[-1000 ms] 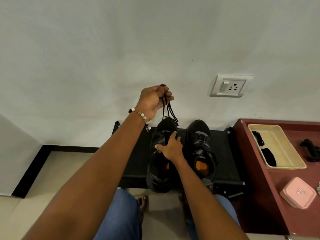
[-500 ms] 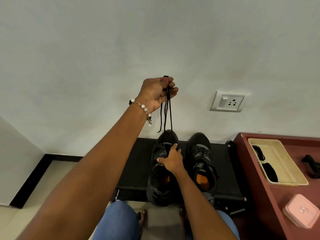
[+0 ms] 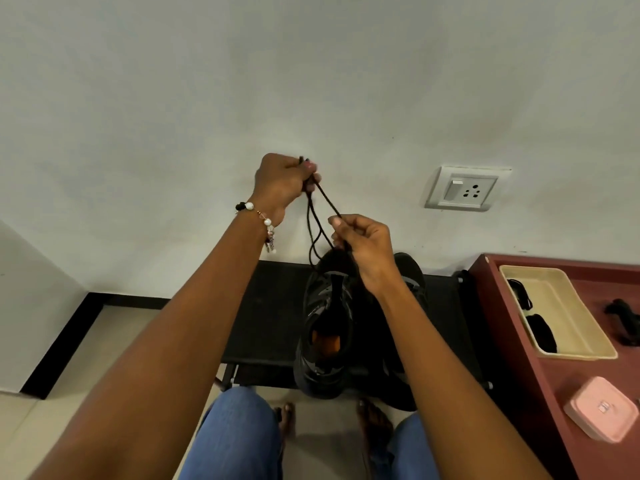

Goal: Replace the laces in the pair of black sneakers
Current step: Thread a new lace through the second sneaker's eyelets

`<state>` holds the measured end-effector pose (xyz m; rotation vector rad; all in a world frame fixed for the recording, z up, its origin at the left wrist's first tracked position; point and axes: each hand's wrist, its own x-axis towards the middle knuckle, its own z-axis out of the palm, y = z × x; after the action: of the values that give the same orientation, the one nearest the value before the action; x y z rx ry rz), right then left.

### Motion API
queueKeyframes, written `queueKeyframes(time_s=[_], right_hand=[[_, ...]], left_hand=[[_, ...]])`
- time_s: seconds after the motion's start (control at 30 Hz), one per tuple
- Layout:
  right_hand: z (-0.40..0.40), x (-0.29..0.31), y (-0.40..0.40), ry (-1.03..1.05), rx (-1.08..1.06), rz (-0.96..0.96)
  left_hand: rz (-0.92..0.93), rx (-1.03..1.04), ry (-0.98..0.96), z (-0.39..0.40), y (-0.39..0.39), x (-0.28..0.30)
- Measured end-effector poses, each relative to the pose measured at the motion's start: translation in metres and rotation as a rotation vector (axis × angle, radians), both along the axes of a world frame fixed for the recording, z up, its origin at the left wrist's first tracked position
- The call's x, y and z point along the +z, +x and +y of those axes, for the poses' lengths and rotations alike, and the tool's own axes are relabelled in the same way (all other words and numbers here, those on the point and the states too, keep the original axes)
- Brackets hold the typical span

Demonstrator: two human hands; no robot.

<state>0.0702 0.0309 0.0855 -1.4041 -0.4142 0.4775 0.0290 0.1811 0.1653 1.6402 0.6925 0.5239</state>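
Plain white wall (image 3: 207,98) behind, with socket plate (image 3: 464,188) mounted at right. Black low bench (image 3: 270,306) against the wall, carrying two black sneakers side by side.

Left sneaker (image 3: 323,327): toe toward the wall, opening upward, orange insole visible, tongue standing up. Right sneaker (image 3: 412,278): mostly hidden behind the right forearm.

Black lace (image 3: 313,223): strands rising from the toe end of the left sneaker up to both hands.

Left hand (image 3: 282,181): raised in front of the wall, fingers curled and clamped on the upper end of the lace. Beaded bracelet (image 3: 259,220) on the wrist.

Right hand (image 3: 363,244): lower, just above the toe of the left sneaker, thumb and fingers pinching one lace strand. Strand running taut between the two hands.

Red-brown table (image 3: 554,393) at right. On it: cream tray (image 3: 561,306) holding dark items, too dark to identify; pink box (image 3: 602,414) nearer the viewer.

Blue jeans (image 3: 239,438) on both knees at bottom edge, bare feet on the floor between them.
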Motion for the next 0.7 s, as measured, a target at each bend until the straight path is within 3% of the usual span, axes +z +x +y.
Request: queueKeyframes(time_s=[0.1,0.13,0.23,0.3,0.5,0.57,0.7], right_hand=[[-0.009,-0.002,0.002,-0.020,-0.004,-0.027],[-0.009,-0.004,0.003,-0.059,0.009,-0.052],[-0.011,-0.014,0.000,-0.195,0.098,-0.128],[-0.013,-0.023,0.001,-0.233,0.125,-0.130],[-0.040,-0.053,0.014,-0.118,-0.205,0.098],[-0.046,-0.067,0.014,-0.164,-0.306,0.114],[-0.044,-0.082,0.018,-0.641,-0.230,-0.321]], left_hand=[[0.556,0.142,0.439,0.004,-0.012,-0.033],[0.614,0.091,0.507,0.000,-0.017,-0.044],[0.296,-0.304,0.560,-0.020,-0.026,-0.078],[0.142,-0.427,0.463,-0.030,-0.028,-0.099],[0.023,-0.281,0.140,-0.037,-0.045,-0.132],[-0.022,-0.213,0.100,-0.039,-0.051,-0.140],[0.005,-0.096,0.172,-0.039,-0.045,-0.149]])
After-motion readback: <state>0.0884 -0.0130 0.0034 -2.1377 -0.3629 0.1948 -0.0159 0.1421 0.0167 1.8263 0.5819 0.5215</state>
